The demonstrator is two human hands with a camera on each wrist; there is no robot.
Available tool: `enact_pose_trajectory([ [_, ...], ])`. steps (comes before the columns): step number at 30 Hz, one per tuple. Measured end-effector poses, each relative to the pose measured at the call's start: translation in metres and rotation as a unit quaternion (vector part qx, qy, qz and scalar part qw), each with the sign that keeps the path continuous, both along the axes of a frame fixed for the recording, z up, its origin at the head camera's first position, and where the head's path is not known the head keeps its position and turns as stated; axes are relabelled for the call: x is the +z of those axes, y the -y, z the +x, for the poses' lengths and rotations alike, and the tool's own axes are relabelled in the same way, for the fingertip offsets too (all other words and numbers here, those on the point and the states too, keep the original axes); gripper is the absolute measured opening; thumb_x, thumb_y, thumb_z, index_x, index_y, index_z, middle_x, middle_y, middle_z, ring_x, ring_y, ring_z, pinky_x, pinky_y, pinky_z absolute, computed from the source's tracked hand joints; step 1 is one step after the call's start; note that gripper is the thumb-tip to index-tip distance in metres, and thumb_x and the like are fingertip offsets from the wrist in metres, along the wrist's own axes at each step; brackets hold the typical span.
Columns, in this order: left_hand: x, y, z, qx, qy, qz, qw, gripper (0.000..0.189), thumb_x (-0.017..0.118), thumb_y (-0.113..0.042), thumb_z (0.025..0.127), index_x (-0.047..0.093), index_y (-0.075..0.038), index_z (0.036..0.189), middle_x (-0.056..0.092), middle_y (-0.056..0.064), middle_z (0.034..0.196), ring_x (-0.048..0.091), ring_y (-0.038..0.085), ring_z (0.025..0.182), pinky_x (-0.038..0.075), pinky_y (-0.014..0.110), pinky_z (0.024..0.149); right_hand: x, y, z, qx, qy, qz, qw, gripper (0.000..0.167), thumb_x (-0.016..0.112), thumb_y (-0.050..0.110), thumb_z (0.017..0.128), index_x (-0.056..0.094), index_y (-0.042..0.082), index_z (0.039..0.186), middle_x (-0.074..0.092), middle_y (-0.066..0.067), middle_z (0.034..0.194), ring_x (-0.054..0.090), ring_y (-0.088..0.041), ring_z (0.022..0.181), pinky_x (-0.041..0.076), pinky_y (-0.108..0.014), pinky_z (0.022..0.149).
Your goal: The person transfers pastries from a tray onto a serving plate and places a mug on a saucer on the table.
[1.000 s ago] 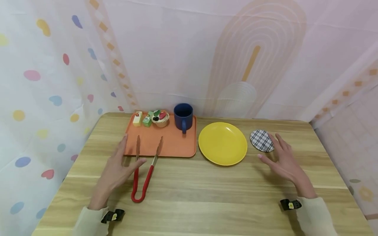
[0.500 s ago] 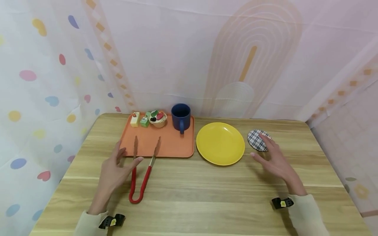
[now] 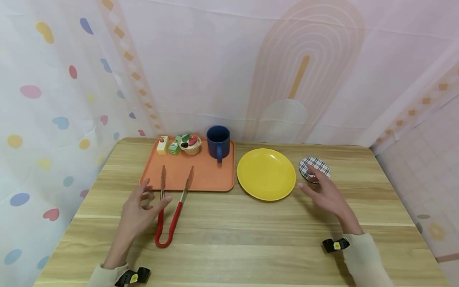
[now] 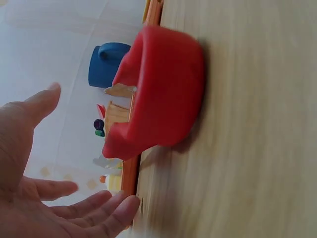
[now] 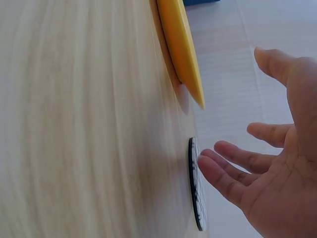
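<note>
My left hand hovers beside red-handled tongs, thumb and fingers spread apart, holding nothing. The tongs lie spread on the table, their metal tips over the front of an orange tray. In the left wrist view the bent red end of the tongs looms large past the fingers. My right hand, also holding nothing, has its fingertips overlapping the near edge of a round plaid coaster in the head view. A yellow plate lies just left of that hand.
Along the tray's back stand a navy mug, a cupcake, a small green cake piece and a small yellow cake piece. A patterned curtain hangs right behind the wooden table.
My right hand has moved a little left, its fingers crossing more of the coaster. The left fingers have drawn back slightly from the tray and bent more. The head view has shifted slightly.
</note>
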State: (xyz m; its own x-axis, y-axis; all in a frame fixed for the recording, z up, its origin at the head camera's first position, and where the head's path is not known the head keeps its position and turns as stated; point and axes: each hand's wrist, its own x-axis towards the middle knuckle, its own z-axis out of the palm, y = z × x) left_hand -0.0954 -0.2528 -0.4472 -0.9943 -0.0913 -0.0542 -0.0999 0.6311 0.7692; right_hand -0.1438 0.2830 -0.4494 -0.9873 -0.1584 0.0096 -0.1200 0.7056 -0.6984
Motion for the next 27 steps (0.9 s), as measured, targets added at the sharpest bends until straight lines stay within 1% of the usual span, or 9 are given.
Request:
enact_pose_trajectory([
  [3, -0.001, -0.003, 0.001, 0.004, 0.033, -0.002, 0.9995, 0.105, 0.074, -0.056, 0.089, 0.017, -0.01, 0.165, 0.045, 0.022, 0.15, 0.054, 0.038, 0.126, 0.051, 0.025, 0.083, -0.003, 0.003, -0.002, 0.003, 0.0, -0.018, 0.9998, 0.076, 0.064, 0.037, 0.102, 0.028, 0.006, 0.161, 0.05, -0.025, 0.146, 0.059, -0.043, 0.124, 0.048, -0.059, 0.104],
  [5, -0.002, -0.006, 0.002, 0.003, 0.042, -0.006, 0.9991, 0.107, 0.075, -0.057, 0.088, 0.017, -0.009, 0.164, 0.046, 0.023, 0.149, 0.055, 0.037, 0.124, 0.051, 0.028, 0.083, -0.005, 0.004, -0.004, 0.005, -0.002, -0.025, 0.9997, 0.074, 0.064, 0.035, 0.102, 0.03, 0.005, 0.16, 0.053, -0.025, 0.143, 0.062, -0.041, 0.119, 0.051, -0.057, 0.102],
  [8, -0.004, -0.009, 0.003, -0.006, 0.047, -0.014, 0.9988, 0.108, 0.076, -0.056, 0.088, 0.017, -0.006, 0.164, 0.046, 0.022, 0.149, 0.055, 0.035, 0.122, 0.05, 0.028, 0.083, -0.006, 0.006, -0.005, 0.006, -0.004, -0.028, 0.9996, 0.072, 0.066, 0.032, 0.101, 0.032, 0.002, 0.158, 0.057, -0.025, 0.139, 0.065, -0.036, 0.112, 0.054, -0.053, 0.098],
  [11, -0.005, -0.011, 0.003, -0.018, 0.049, -0.021, 0.9984, 0.109, 0.077, -0.054, 0.088, 0.016, -0.004, 0.163, 0.047, 0.021, 0.147, 0.054, 0.034, 0.122, 0.05, 0.027, 0.084, -0.007, 0.008, -0.006, 0.007, -0.002, -0.029, 0.9996, 0.071, 0.067, 0.029, 0.1, 0.035, -0.001, 0.156, 0.06, -0.024, 0.135, 0.065, -0.032, 0.107, 0.056, -0.046, 0.094],
  [15, -0.006, -0.013, 0.003, -0.028, 0.058, -0.024, 0.9977, 0.112, 0.079, -0.053, 0.086, 0.015, -0.002, 0.163, 0.046, 0.02, 0.146, 0.052, 0.033, 0.121, 0.049, 0.031, 0.085, -0.007, 0.012, -0.007, 0.0, 0.01, -0.033, 0.9994, 0.069, 0.069, 0.026, 0.099, 0.037, -0.001, 0.154, 0.062, -0.023, 0.133, 0.066, -0.03, 0.106, 0.056, -0.032, 0.088],
  [19, -0.006, -0.017, 0.005, -0.031, 0.065, -0.019, 0.9972, 0.116, 0.081, -0.051, 0.085, 0.011, -0.002, 0.163, 0.044, 0.022, 0.146, 0.049, 0.034, 0.119, 0.046, 0.034, 0.084, -0.009, 0.015, -0.009, -0.004, 0.029, -0.063, 0.9976, 0.07, 0.069, 0.023, 0.099, 0.036, -0.003, 0.154, 0.061, -0.025, 0.134, 0.066, -0.033, 0.108, 0.056, -0.023, 0.079],
  [22, -0.007, -0.022, 0.006, -0.03, 0.076, -0.018, 0.9965, 0.12, 0.082, -0.052, 0.083, 0.007, -0.005, 0.165, 0.039, 0.025, 0.148, 0.048, 0.036, 0.12, 0.046, 0.038, 0.085, -0.011, 0.017, -0.01, -0.007, 0.043, -0.088, 0.9952, 0.071, 0.07, 0.02, 0.098, 0.034, -0.004, 0.155, 0.059, -0.028, 0.135, 0.066, -0.034, 0.108, 0.057, -0.022, 0.075],
  [25, -0.007, -0.026, 0.007, -0.028, 0.086, -0.021, 0.9957, 0.125, 0.083, -0.055, 0.081, 0.002, -0.01, 0.165, 0.034, 0.028, 0.152, 0.046, 0.039, 0.124, 0.047, 0.046, 0.091, -0.012, 0.019, -0.011, -0.016, 0.052, -0.093, 0.9942, 0.073, 0.071, 0.02, 0.097, 0.034, -0.004, 0.155, 0.059, -0.028, 0.137, 0.067, -0.032, 0.108, 0.057, -0.023, 0.074],
  [27, -0.008, -0.028, 0.007, -0.027, 0.089, -0.025, 0.9953, 0.128, 0.084, -0.055, 0.08, 0.0, -0.01, 0.165, 0.031, 0.03, 0.153, 0.044, 0.04, 0.126, 0.045, 0.051, 0.094, -0.013, 0.022, -0.012, -0.023, 0.056, -0.094, 0.9937, 0.073, 0.072, 0.02, 0.097, 0.035, -0.004, 0.155, 0.059, -0.028, 0.136, 0.067, -0.031, 0.107, 0.057, -0.023, 0.074],
])
